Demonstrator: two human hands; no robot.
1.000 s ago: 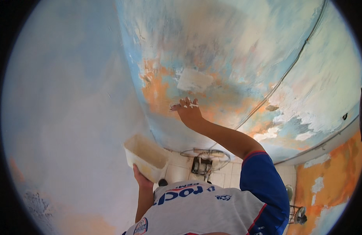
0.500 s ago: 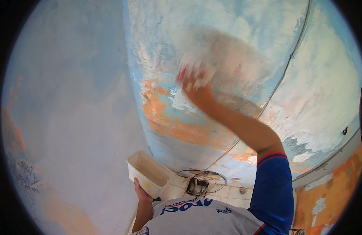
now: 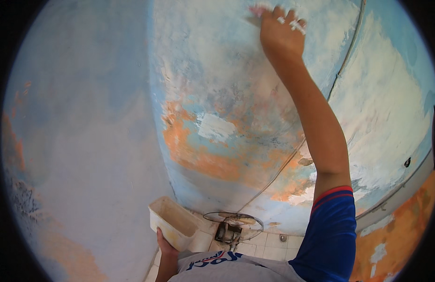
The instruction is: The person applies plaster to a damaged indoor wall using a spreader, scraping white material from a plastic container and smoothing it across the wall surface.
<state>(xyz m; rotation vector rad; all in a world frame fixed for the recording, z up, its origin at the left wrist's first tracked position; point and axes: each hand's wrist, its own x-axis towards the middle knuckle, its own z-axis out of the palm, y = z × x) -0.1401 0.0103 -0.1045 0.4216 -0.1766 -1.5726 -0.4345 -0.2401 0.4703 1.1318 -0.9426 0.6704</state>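
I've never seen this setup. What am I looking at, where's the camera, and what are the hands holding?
There is no machine here: just a person's two bare hands. The wide fisheye camera sits on the person's head, so straight edges bend. The left hand holds an off-white, rectangular, open container. The right hand, white smears on its fingers, is raised at a patchy blue, white and orange wall, gripping a pinkish tool too blurred to identify. A squarish white patch marks the wall. Below, by pale tiles, is a dark object with a round wire frame.

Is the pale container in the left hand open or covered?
Open: no lid covers the container in the left hand, and its inner walls are visible.
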